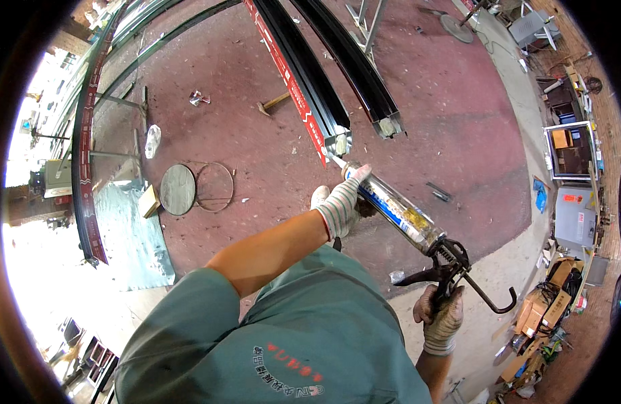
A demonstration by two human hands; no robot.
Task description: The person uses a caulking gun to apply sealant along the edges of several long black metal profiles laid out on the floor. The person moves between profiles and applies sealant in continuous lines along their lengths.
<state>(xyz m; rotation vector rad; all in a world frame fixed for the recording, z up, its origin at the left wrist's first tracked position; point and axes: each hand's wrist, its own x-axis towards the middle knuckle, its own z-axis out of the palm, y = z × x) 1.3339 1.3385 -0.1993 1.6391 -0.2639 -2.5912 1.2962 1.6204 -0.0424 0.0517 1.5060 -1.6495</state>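
A caulking gun (450, 259) with a clear barrel slants across the middle, holding a sealant cartridge (394, 207). My left hand (344, 202), in a striped white work glove, wraps the front of the barrel just behind the nozzle. At the lower right my gloved right hand (440, 318) grips the gun's black handle; the trigger lever sticks out to the left. The nozzle tip meets or nearly meets the cut end of a long black profile (303, 74) edged with red film. Pale material fills that end. Beside it on the right lies a second black profile (354, 60), its end also filled.
A wooden-handled hammer (277, 103) lies on the dark red floor (452, 128) left of the profiles. Farther left are a round stool (178, 190) and a long red-and-black profile (85, 155). Cardboard boxes (542, 303) and a grey cabinet (575, 215) line the right side.
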